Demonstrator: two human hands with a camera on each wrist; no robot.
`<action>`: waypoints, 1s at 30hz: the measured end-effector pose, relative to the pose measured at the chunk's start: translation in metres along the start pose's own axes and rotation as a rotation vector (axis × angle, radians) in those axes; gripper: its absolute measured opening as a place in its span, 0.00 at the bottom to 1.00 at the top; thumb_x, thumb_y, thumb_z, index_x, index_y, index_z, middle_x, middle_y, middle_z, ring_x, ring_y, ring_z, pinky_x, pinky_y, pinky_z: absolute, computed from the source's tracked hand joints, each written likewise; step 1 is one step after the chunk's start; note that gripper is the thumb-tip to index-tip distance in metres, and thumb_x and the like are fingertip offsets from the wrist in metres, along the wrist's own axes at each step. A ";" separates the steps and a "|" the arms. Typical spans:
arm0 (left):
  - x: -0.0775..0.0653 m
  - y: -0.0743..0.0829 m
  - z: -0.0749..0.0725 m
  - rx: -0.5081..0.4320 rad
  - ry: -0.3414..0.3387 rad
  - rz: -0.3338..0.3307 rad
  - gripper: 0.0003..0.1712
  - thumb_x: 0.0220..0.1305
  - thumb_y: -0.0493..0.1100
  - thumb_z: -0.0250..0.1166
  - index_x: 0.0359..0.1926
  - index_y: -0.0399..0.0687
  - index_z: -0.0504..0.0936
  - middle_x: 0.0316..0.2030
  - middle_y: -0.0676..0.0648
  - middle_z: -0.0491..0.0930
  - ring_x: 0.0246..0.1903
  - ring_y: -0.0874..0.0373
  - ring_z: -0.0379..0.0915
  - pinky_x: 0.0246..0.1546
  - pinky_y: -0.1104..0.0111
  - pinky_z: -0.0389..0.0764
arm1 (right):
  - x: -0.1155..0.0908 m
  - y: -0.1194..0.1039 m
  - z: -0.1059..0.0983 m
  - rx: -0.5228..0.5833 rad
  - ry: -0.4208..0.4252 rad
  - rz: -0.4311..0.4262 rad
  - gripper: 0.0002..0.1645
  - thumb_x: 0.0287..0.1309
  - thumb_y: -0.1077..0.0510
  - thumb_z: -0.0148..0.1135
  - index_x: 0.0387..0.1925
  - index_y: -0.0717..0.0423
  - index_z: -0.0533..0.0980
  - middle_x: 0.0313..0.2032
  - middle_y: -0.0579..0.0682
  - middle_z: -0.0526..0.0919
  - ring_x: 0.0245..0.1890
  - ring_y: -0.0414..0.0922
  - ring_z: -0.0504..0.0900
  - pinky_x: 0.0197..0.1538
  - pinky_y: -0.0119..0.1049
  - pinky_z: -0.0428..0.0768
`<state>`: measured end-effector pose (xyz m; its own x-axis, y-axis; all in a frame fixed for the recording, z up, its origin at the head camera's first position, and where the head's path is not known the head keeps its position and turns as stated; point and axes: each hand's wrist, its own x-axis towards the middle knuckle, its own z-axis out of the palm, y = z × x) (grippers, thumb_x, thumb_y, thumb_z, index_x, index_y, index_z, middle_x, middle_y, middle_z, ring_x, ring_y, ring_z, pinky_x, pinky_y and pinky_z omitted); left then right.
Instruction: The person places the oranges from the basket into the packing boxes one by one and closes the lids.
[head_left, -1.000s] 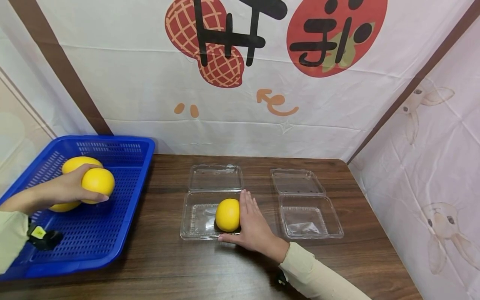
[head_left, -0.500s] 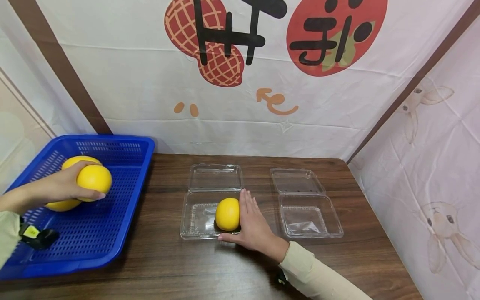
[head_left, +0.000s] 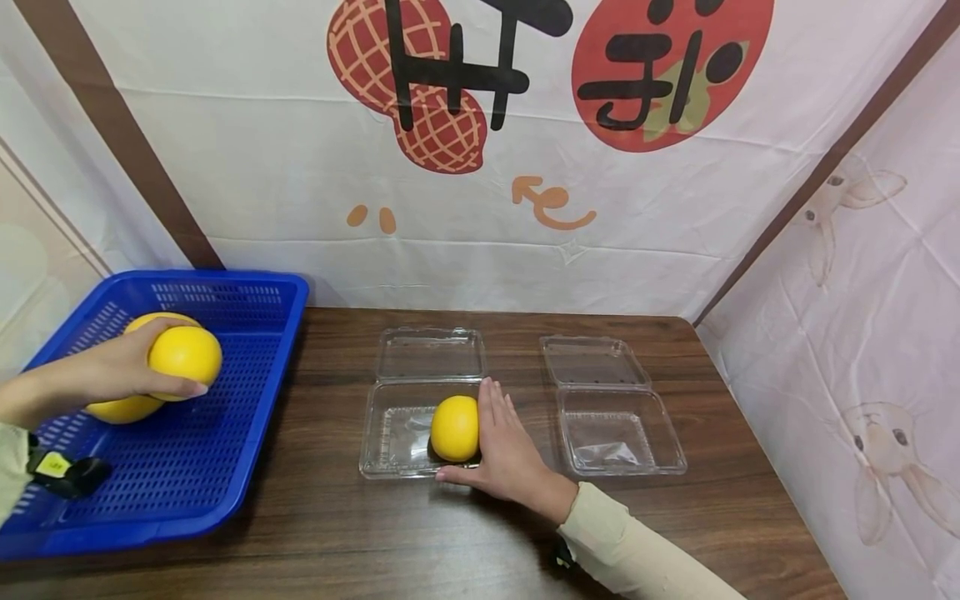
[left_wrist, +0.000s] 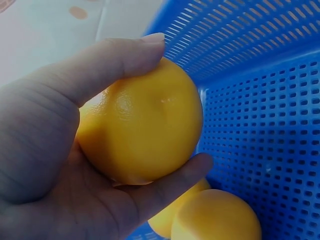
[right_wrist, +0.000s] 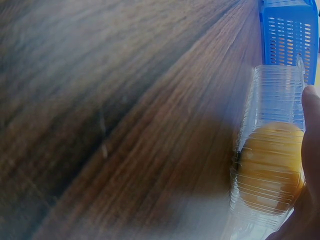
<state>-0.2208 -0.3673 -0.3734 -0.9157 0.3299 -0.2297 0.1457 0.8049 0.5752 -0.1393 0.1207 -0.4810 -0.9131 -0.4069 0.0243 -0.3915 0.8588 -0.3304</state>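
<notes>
In the head view, my left hand (head_left: 120, 362) grips a yellow orange (head_left: 186, 362) over the blue basket (head_left: 247, 454). The left wrist view shows thumb and fingers curled round that orange (left_wrist: 150, 125). More oranges (left_wrist: 217, 217) lie in the basket below it, partly hidden by the hand. At the table's middle, an open clear plastic clamshell box (head_left: 386, 433) holds one orange (head_left: 455, 429) at its right end. My right hand (head_left: 513, 454) rests against the box's right side with fingers straight and thumb along the front edge.
A second open clear clamshell box (head_left: 611, 433) lies to the right, with nothing seen inside. Both boxes and the basket are on a brown wooden table (head_left: 360, 533). A printed cloth wall (head_left: 450, 275) rises behind the table.
My left hand has shifted slightly left and up, carrying the orange with it. The right hand and the boxes have stayed where they were.
</notes>
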 end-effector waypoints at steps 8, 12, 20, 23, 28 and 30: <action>-0.003 0.008 -0.002 0.010 0.002 -0.012 0.54 0.60 0.47 0.74 0.71 0.24 0.48 0.60 0.20 0.53 0.42 0.40 0.71 0.32 0.59 0.74 | 0.000 0.000 0.000 0.004 -0.001 -0.002 0.82 0.50 0.19 0.64 0.78 0.70 0.35 0.78 0.67 0.41 0.79 0.56 0.42 0.77 0.47 0.45; -0.004 0.011 -0.003 0.013 0.004 0.005 0.53 0.60 0.47 0.73 0.70 0.24 0.50 0.59 0.20 0.54 0.42 0.40 0.70 0.32 0.60 0.73 | 0.000 0.000 0.000 0.001 0.001 -0.003 0.81 0.50 0.19 0.64 0.78 0.70 0.35 0.78 0.67 0.41 0.79 0.56 0.42 0.77 0.47 0.45; -0.004 0.016 -0.003 0.018 0.010 0.020 0.52 0.59 0.47 0.74 0.70 0.25 0.52 0.58 0.23 0.57 0.43 0.41 0.70 0.32 0.59 0.73 | 0.000 -0.001 -0.001 -0.006 0.001 -0.004 0.81 0.50 0.19 0.64 0.78 0.70 0.35 0.78 0.67 0.41 0.79 0.57 0.43 0.77 0.47 0.46; -0.004 0.018 -0.002 0.019 0.011 0.019 0.52 0.60 0.47 0.73 0.71 0.26 0.52 0.58 0.23 0.58 0.43 0.41 0.70 0.32 0.59 0.73 | 0.000 -0.001 -0.001 -0.007 -0.003 -0.003 0.81 0.50 0.19 0.63 0.78 0.70 0.35 0.78 0.67 0.40 0.79 0.56 0.42 0.77 0.47 0.45; -0.004 0.021 -0.002 0.037 0.009 0.001 0.54 0.60 0.50 0.73 0.71 0.25 0.51 0.59 0.22 0.57 0.43 0.40 0.70 0.32 0.60 0.73 | -0.001 -0.002 -0.002 -0.008 -0.001 -0.006 0.81 0.50 0.19 0.63 0.78 0.70 0.35 0.78 0.67 0.40 0.79 0.57 0.43 0.77 0.48 0.46; -0.005 0.022 -0.002 0.041 0.008 -0.004 0.54 0.60 0.50 0.74 0.71 0.25 0.51 0.59 0.22 0.56 0.43 0.40 0.70 0.31 0.60 0.73 | -0.001 -0.002 -0.002 -0.009 -0.002 -0.004 0.81 0.50 0.19 0.63 0.78 0.70 0.35 0.78 0.67 0.40 0.79 0.56 0.43 0.77 0.48 0.46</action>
<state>-0.2142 -0.3523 -0.3585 -0.9192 0.3228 -0.2257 0.1572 0.8259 0.5414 -0.1382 0.1198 -0.4783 -0.9115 -0.4106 0.0239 -0.3959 0.8600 -0.3219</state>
